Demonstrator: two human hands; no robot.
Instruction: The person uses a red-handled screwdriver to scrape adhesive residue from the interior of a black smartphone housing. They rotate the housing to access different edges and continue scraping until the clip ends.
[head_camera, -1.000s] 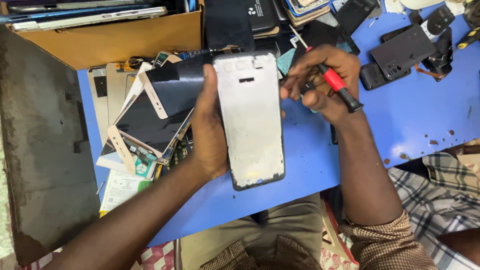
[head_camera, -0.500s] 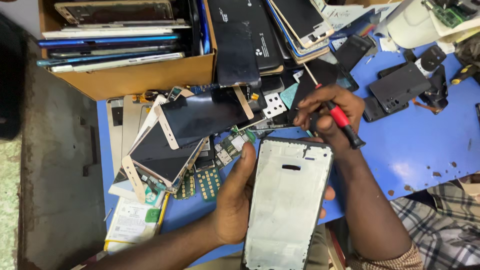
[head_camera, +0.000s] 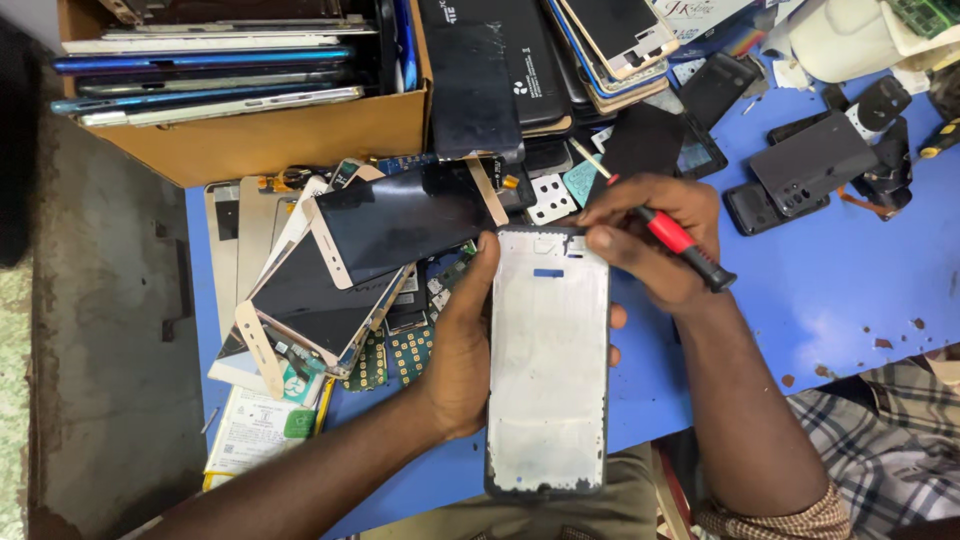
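On the far left a cardboard box (head_camera: 250, 130) holds stacked phone panels, with loose screens (head_camera: 400, 225) piled nearer. The left hand (head_camera: 460, 350) clasps the bare white phone frame (head_camera: 548, 360) at the blue table's (head_camera: 850, 300) near edge. The right hand (head_camera: 650, 240) pinches a red-handled screwdriver (head_camera: 680, 240) at the frame's far end; the frame looks stripped, nothing refitted yet.

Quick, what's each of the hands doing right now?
Left hand: closed around the white phone frame.
Right hand: closed on the red-handled screwdriver, thumb at the frame's top.

A phone repair workshop: a blue desk (head_camera: 860, 290) strewn with loose phone screens (head_camera: 400, 220), circuit boards (head_camera: 400, 350), and a cardboard box (head_camera: 250, 130) of stacked phones at upper left.
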